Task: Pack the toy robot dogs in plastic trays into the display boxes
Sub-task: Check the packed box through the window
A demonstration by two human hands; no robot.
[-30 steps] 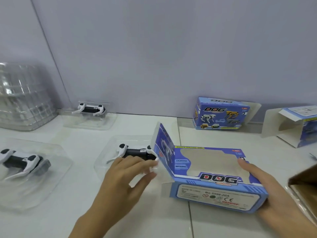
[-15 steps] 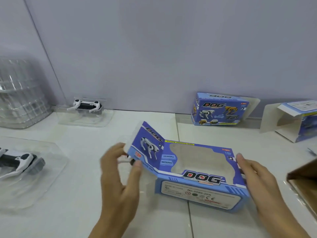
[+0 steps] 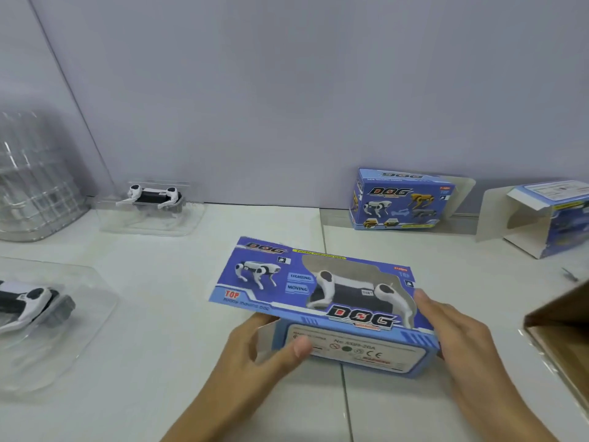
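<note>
A blue display box (image 3: 261,291) printed "DOG" lies on the white table in front of me. Through its window shows a white and black toy robot dog (image 3: 347,291), inside the box. The box's left end flap sticks out flat to the left. My left hand (image 3: 255,355) grips the left end, thumb on the front face and fingers behind a white inner flap. My right hand (image 3: 455,333) holds the right end, thumb on the top edge.
Two more robot dogs sit in clear plastic trays, one at the back left (image 3: 153,196) and one at the left edge (image 3: 28,301). A stack of clear trays (image 3: 32,186) stands far left. A closed box (image 3: 398,202), an open box (image 3: 548,215) and a brown carton (image 3: 567,330) are on the right.
The tray with the dog that lay left of the box is now inside it. The upright end flap has swung down flat. My left hand moved to the box's left end.
</note>
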